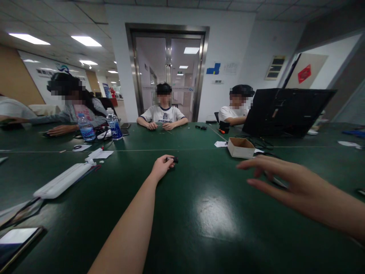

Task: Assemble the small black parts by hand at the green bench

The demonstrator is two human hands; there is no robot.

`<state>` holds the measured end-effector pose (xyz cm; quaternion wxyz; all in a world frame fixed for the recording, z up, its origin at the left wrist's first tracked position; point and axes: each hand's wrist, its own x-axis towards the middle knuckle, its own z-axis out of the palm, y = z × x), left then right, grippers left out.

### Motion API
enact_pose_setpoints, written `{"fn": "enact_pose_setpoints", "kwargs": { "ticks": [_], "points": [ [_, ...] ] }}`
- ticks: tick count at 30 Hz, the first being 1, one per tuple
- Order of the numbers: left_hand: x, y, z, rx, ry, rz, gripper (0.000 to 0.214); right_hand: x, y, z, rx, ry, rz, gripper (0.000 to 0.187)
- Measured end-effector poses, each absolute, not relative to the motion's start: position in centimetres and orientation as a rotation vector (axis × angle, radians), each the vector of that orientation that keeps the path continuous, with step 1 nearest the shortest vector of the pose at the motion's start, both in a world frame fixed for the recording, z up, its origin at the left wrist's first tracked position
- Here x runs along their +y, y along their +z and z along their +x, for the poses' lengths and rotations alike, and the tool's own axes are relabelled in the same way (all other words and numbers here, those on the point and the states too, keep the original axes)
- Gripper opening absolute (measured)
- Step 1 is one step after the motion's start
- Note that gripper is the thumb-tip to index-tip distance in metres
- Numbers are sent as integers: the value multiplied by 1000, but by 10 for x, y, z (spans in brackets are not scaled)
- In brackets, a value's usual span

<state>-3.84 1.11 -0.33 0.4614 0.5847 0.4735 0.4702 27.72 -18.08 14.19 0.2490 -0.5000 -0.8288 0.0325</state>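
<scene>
My left hand [163, 166] reaches out to the middle of the green table [182, 213]. Its fingers are closed on a small black object [176, 160], whose dark end sticks out to the right; what kind of thing it is cannot be made out. On the right side, my right hand [288, 180] hovers over the table, fingers stretched and thumb apart, with nothing in it. A thin light-coloured item [276, 180] lies partly hidden behind that hand. Just beyond the fingertips stands an open cardboard box [241, 151].
Left lie a long white plastic bar [64, 180] with wires, a phone [18, 245] and paper [99, 153]. Two water bottles [114, 125] stand farther back. A large black monitor [285, 112] stands back right. Several people sit around the table, one person [163, 110] straight across.
</scene>
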Motion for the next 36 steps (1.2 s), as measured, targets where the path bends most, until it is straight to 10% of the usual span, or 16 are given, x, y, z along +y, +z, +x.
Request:
{"fn": "enact_pose_setpoints", "kwargs": {
  "ticks": [12, 36],
  "points": [
    [18, -11, -43, 1057, 1198, 1507, 31, 21, 19, 120, -1625, 1424, -1223, 17],
    [18, -3, -29, 1684, 803, 1824, 53, 27, -3, 130, -1247, 1628, -833, 10]
  ]
}}
